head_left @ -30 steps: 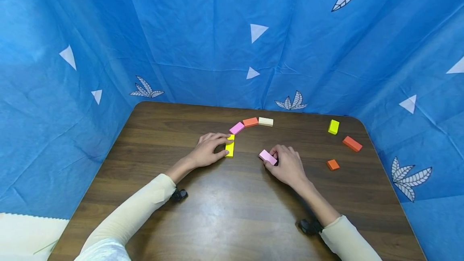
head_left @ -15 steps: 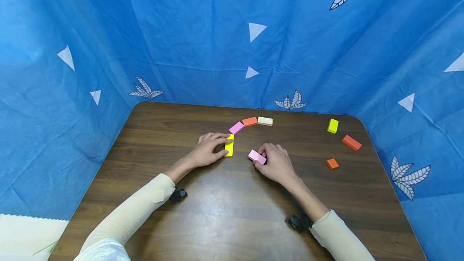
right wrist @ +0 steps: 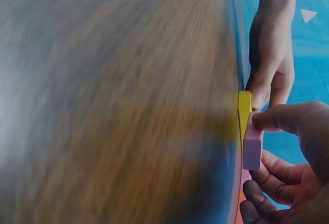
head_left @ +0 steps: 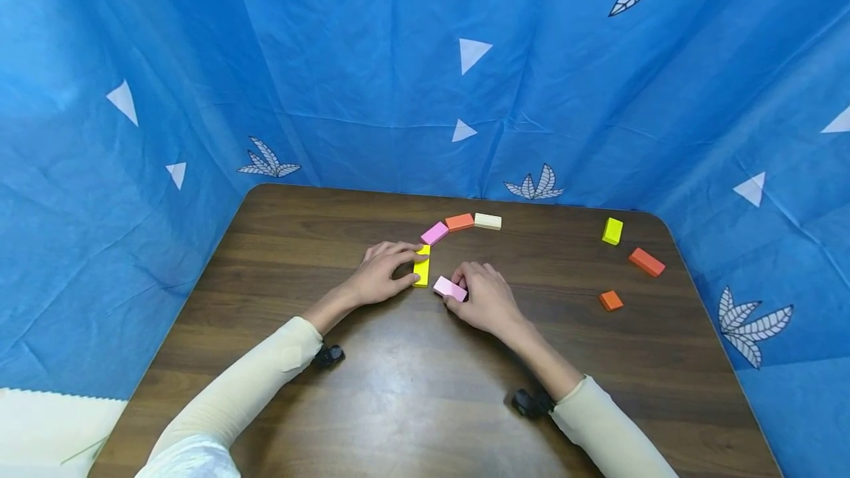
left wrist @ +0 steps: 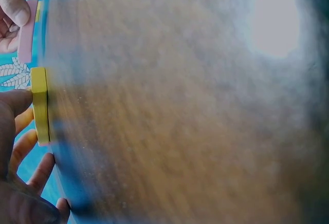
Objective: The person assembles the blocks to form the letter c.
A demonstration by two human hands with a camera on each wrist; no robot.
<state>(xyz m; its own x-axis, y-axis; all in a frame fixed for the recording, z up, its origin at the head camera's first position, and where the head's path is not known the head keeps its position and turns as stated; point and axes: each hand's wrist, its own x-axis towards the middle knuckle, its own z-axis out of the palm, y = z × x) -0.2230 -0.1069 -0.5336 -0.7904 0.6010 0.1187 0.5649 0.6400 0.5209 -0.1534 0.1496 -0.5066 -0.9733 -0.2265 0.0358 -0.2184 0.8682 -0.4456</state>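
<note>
Coloured blocks are lying on a dark wood-grain tabletop (head_left: 398,404), and two bare hands are working among them near the middle. The left hand (head_left: 385,275) is pinching a yellow block (head_left: 421,269), its thumb pressing by the near end and a fingertip by the far end; its other fingers are spreading out beyond. That yellow block is resting on the wood with its length running away from the person. The right hand (head_left: 488,297) is clamping a pale pink block (head_left: 449,288) between thumb and fingers, the block sitting slantwise just to the right of the yellow one's near end, with a narrow gap showing between the two in the head view. Whether the pale pink block is touching the wood, I cannot tell.

From the yellow block's far end, a row is curving away to the right: a deeper pink block (head_left: 434,233) is slanting first, an orange-red block (head_left: 460,222) is following, and a cream block (head_left: 488,221) is finishing the arc, each sitting end to end or very nearly so. Well apart, toward the right side, three more are lying loosely: a yellow-green block (head_left: 612,231) is sitting farthest back, a red-orange block (head_left: 647,262) is lying aslant in front of it, and a small orange block (head_left: 612,301) is resting nearest. Blue cloth (head_left: 332,57) with white triangles and leaf prints is hanging behind.
</note>
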